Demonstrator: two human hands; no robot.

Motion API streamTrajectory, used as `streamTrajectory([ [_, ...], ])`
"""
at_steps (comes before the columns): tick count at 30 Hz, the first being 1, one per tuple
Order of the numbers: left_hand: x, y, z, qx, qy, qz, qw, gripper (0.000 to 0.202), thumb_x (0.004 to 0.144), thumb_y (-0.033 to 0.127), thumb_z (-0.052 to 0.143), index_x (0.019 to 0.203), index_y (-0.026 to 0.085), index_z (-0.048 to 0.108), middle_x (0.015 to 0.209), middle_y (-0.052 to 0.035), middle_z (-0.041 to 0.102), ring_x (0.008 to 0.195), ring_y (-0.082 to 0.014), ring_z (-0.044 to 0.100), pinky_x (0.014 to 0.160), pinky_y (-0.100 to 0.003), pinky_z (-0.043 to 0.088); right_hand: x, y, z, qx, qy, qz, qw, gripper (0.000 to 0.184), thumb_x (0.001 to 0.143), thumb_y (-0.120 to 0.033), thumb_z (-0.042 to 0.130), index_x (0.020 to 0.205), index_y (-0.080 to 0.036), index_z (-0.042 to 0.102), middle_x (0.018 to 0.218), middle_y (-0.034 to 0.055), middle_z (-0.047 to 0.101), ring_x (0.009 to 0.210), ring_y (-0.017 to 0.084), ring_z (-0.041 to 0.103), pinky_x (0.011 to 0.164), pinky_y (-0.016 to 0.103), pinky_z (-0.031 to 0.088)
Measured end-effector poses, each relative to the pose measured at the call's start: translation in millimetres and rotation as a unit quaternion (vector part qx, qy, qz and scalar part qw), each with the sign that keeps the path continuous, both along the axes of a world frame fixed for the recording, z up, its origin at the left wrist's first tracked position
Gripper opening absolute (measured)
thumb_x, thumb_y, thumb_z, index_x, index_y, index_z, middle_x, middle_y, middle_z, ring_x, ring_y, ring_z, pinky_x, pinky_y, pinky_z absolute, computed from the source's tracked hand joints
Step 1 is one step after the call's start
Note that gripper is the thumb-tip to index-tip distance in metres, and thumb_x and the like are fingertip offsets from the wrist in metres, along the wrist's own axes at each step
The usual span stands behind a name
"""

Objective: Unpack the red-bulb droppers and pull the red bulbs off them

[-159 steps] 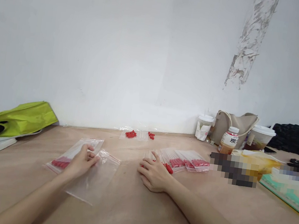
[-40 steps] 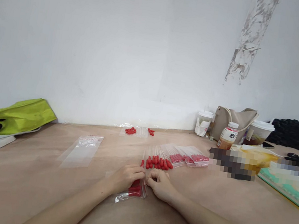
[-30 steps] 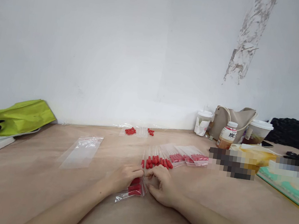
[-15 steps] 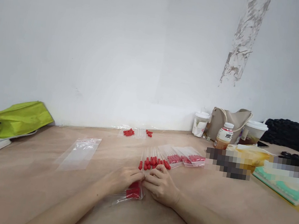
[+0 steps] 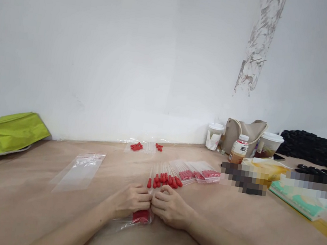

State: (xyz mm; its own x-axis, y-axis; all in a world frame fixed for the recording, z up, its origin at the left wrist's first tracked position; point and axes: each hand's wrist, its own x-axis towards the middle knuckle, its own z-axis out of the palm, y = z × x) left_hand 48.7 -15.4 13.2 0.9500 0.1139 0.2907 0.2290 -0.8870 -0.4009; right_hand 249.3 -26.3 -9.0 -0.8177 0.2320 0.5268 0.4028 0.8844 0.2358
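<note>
Pinching gently should keep the bag [image 5: 140,217] flat; left hand [image 5: 131,200] and right hand [image 5: 171,209] grip its edge, fingers curled closed.

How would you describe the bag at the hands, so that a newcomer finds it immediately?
On the brown table, near the front, the left hand and right hand come together. The clear plastic bag lies there, partly under the left one. It shows red inside, and no other bag touches a hand.
</note>
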Motion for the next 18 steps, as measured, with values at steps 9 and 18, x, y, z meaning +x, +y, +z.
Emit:
streamTrajectory([
  [9, -13, -9, 35.2, -0.059, -0.011, 0.065, 0.996, 0.023, 0.090, 0.016, 0.033, 0.091, 0.018, 0.056, 0.096, -0.0029, 0.061, 0.083, -0.0136, 0.056, 0.073, -0.025, 0.041, 6, -5, 6.9, -0.086, -0.002, 0.011, 0.996, 0.005, 0.078, -0.020, 0.052, 0.080, -0.020, 0.056, 0.082, 0.0003, 0.062, 0.087, 0.015, 0.051, 0.079, 0.033, 0.038],
  [18, -5, -24, 22.1, -0.276, -0.123, 0.164, 0.939, 0.022, 0.088, 0.019, 0.034, 0.095, 0.021, 0.055, 0.094, -0.0022, 0.061, 0.083, -0.0134, 0.058, 0.074, -0.023, 0.045, -5, -8, 4.9, -0.343, 0.177, 0.029, 0.922, 0.017, 0.074, -0.011, 0.049, 0.084, -0.020, 0.059, 0.085, -0.0012, 0.063, 0.082, 0.011, 0.056, 0.079, 0.024, 0.039],
])
